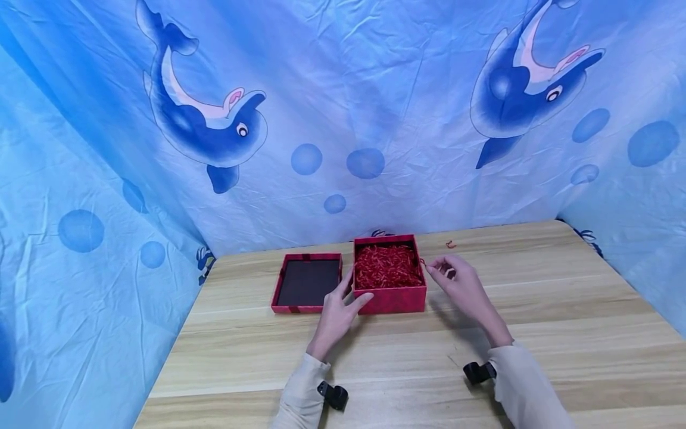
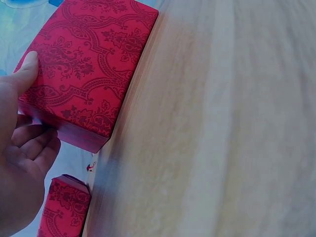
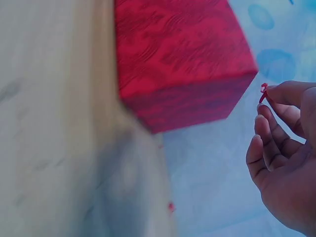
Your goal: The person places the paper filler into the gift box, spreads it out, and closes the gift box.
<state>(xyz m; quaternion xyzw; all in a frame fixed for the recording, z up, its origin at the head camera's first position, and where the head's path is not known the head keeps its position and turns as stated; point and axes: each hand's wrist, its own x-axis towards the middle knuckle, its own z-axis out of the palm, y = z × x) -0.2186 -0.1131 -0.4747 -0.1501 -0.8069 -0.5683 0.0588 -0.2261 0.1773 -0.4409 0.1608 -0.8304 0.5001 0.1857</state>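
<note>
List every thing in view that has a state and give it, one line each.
Red box, open, upright
Red shredded filling, loose inside the box
Lid, off, inner side up
Left hand, holding the box's near left corner
Right hand, pinching a red strand
Red strand, pinched beside the box
Red scrap, lying on the table
Cloth backdrop, creased

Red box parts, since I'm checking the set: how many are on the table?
2: the box, holding red shreds, against the left hand; the shallow lid, left of the box.
</note>
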